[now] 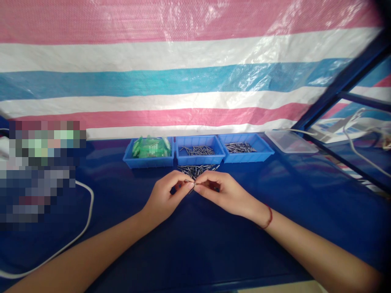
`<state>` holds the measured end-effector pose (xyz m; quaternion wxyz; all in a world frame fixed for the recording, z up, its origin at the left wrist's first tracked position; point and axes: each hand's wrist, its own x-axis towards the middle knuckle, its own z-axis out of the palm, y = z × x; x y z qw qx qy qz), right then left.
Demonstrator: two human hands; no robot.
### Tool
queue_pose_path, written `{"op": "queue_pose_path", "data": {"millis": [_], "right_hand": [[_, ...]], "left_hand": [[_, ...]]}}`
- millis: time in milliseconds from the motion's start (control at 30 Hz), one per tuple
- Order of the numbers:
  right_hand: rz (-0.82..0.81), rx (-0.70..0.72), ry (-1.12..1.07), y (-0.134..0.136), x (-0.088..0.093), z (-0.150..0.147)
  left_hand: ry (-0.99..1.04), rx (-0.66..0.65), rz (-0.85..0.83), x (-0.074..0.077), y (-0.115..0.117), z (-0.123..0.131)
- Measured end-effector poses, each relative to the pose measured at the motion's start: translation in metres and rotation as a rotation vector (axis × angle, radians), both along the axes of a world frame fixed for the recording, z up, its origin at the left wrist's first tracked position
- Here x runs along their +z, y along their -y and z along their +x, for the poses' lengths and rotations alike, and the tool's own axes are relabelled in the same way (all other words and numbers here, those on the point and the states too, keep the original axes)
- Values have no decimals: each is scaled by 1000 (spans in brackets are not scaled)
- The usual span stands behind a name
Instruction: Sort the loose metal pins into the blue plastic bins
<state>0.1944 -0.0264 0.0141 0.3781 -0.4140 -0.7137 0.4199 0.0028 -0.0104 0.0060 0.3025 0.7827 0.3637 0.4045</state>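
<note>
My left hand (166,191) and my right hand (227,191) meet over the table, thumbs and forefingers pinched together. Between their fingertips is a thin metal pin (192,189), mostly hidden by the fingers; I cannot tell whether there is more than one piece. Just behind the hands lies a loose pile of similar metal pins (198,168) on the blue table (195,248). Beyond it, a middle blue bin (200,159) and a right blue bin (249,157) hold many thin metal pieces. The left blue bin (149,162) contains green plastic bags (151,147).
A clear plastic lid (291,141) lies to the right of the bins. The white cable (91,199) curves over the table at left, near blurred-out items (39,175). Behind stands a striped plastic sheet (183,81), with a dark blue metal frame (332,95) at right.
</note>
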Motion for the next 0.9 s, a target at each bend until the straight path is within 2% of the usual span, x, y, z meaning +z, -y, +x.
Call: {"op": "queue_pose_path", "data": {"millis": [200,333,500,700,800,900], "right_hand": [[185,-89,82,0,0,2],[242,-138,89,0,1,3],[297,-137,107,2,2,4],[402,-136,133,3,10,7],[503,-293,173,-4,18,21],[580,-560,256,-19,23,48]], "left_hand": [[-5,33,23,0,0,1],[-15,47,9,-2,-1,1],[-35,29,-11,-2,-2,2],[-187,9,-1,-2,0,3],[-273,61,70,-2,0,2],[-412,65,159,-3,-2,-1]]}}
